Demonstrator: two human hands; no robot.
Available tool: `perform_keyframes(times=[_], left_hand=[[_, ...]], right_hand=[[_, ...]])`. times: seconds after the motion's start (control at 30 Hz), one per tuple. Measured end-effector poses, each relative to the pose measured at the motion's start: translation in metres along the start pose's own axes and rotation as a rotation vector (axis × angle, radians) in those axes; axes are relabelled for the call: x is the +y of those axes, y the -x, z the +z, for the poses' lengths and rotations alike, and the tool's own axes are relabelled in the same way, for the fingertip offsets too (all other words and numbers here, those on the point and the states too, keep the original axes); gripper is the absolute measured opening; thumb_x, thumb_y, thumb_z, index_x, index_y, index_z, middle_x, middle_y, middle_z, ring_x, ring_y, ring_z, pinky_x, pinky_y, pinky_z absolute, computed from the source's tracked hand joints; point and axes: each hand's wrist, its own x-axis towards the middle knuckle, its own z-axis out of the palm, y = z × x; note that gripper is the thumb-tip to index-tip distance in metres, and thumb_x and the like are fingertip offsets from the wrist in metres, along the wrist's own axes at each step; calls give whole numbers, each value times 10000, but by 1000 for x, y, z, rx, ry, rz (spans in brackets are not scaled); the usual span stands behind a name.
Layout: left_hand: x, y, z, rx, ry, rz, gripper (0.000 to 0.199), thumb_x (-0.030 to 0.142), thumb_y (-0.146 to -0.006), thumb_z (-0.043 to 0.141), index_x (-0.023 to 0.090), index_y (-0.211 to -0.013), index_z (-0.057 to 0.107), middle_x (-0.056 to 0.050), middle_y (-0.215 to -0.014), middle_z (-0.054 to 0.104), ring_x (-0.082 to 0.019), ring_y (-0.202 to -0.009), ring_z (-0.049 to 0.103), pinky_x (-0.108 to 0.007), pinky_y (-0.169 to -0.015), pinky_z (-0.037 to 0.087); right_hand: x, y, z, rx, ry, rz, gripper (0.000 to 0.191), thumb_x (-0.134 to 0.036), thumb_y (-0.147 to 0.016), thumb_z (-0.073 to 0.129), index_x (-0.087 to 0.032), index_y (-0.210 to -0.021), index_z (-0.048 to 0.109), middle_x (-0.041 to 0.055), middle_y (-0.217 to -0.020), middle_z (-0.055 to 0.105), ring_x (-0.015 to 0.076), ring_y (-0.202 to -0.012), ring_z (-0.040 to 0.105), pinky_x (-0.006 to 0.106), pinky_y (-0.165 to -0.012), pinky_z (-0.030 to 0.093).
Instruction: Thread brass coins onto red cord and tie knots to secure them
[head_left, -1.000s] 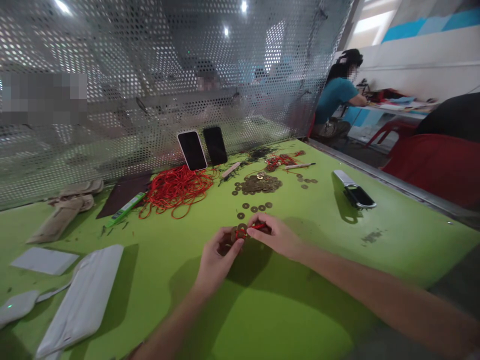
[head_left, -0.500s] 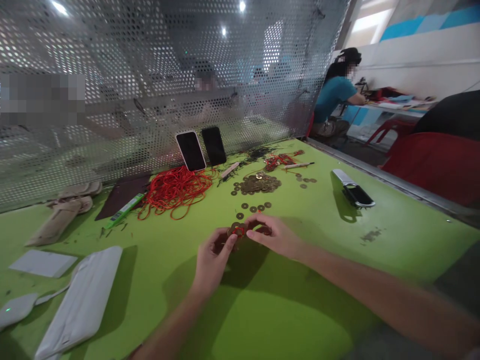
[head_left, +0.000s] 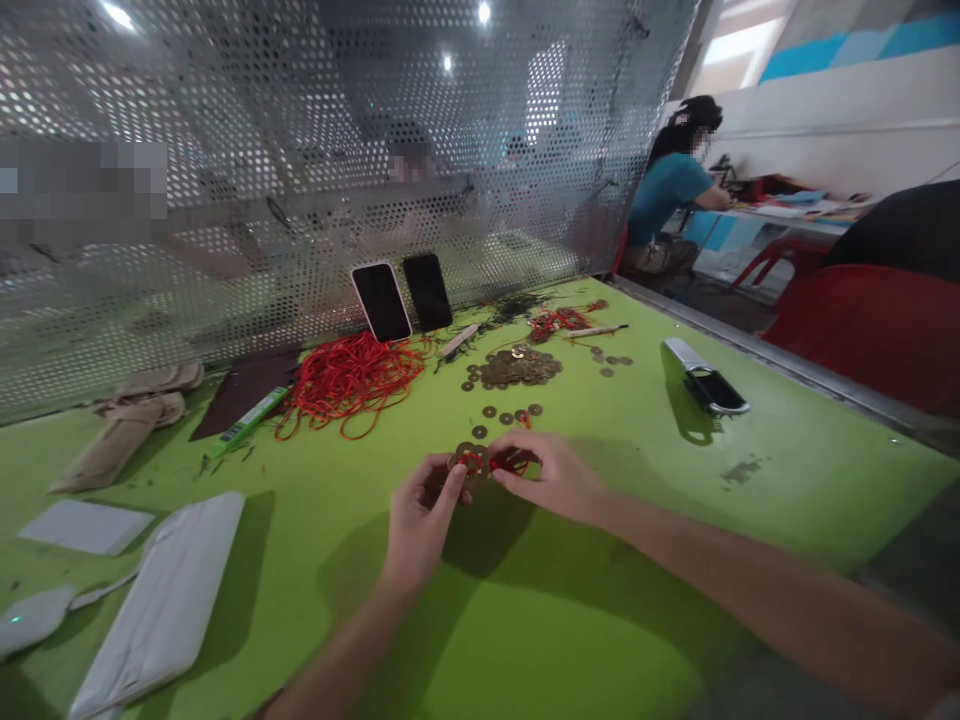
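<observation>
Between thumb and fingers, my left hand (head_left: 422, 505) grips a small cluster of bronze coins (head_left: 471, 458) with red cord threaded through them. My right hand (head_left: 547, 474) pinches the red cord (head_left: 519, 463) at the right side of that cluster, and its fingertips are close to the coins. Several loose coins (head_left: 490, 412) lie on the green table (head_left: 570, 620) just beyond my hands. Farther back sits a larger coin pile (head_left: 521, 368). Part of the held cord is hidden by my right fingers.
Red cord (head_left: 356, 385) lies heaped at left, near a green packet (head_left: 251, 420), a white pouch (head_left: 161, 605) and a beige case (head_left: 124, 435). Two phones (head_left: 382, 303) lean on the perforated screen (head_left: 315, 180). A silver-black object (head_left: 712, 388) stands at right; a person (head_left: 671, 190) sits beyond.
My left hand and the coins have shifted slightly left. My right hand has also moved a little, and more red cord shows between its fingers and above them.
</observation>
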Motion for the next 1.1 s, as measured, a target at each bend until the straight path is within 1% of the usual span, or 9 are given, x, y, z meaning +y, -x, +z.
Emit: perform_keyframes(times=[0.17, 0.27, 0.43, 0.5, 0.7, 0.87, 1.0, 1.1], left_hand=[[1, -1, 1, 8, 18, 18, 177, 326, -803, 581, 170, -881, 613, 13, -682, 641, -93, -578, 578, -205, -587, 481], [-1, -1, 1, -11, 18, 24, 176, 321, -806, 575, 173, -894, 611, 15, -674, 633, -98, -590, 578, -210, -595, 482], [-1, 1, 2, -74, 22, -21, 209, 303, -749, 638, 173, -911, 620, -16, -796, 662, -127, -701, 604, -238, -664, 498], [-1, 1, 3, -69, 13, -24, 204, 307, -743, 642, 172, -896, 629, -19, -803, 665, -129, -713, 603, -238, -676, 493], [-4, -1, 3, -45, -32, -23, 208, 343, -749, 628, 166, -857, 646, -18, -754, 663, -137, -680, 593, -238, -627, 481], [-3, -1, 2, -36, -21, -24, 196, 344, -767, 612, 167, -848, 638, -19, -768, 666, -139, -711, 606, -242, -657, 487], [-2, -1, 2, -36, -2, -6, 177, 336, -775, 608, 168, -829, 617, -9, -754, 655, -132, -718, 599, -240, -680, 486], [-1, 0, 1, -76, -1, -17, 182, 333, -780, 604, 168, -855, 617, -12, -785, 653, -134, -736, 599, -244, -693, 485]], right_hand=[[-1, 0, 1, 23, 11, -27, 121, -190, -781, 600, -145, -888, 631, 48, -882, 653, 137, -793, 622, 312, -770, 548], [0, 0, 2, 40, 18, -56, 103, -148, -763, 602, -144, -860, 635, 43, -856, 657, 134, -775, 625, 309, -758, 551], [-1, 2, 5, 47, 52, -85, 120, -125, -744, 593, -157, -849, 641, 42, -845, 657, 137, -761, 622, 310, -740, 553], [-2, 3, 6, 41, 56, -92, 120, -128, -747, 592, -156, -853, 640, 47, -852, 656, 140, -767, 623, 311, -741, 554], [-1, 3, 9, 39, 68, -101, 70, -118, -752, 584, -156, -790, 629, 42, -826, 646, 139, -757, 615, 305, -719, 553], [0, 4, 11, 1, 55, -94, 61, -141, -776, 580, -152, -807, 631, 43, -833, 645, 125, -733, 612, 282, -701, 551], [-2, 3, 8, -22, 113, -105, 98, -194, -783, 579, -151, -849, 638, 51, -862, 644, 136, -745, 612, 294, -700, 544], [-5, 2, 6, -10, 149, -114, 125, -214, -807, 547, -154, -861, 641, 51, -852, 645, 139, -751, 604, 294, -698, 535]])
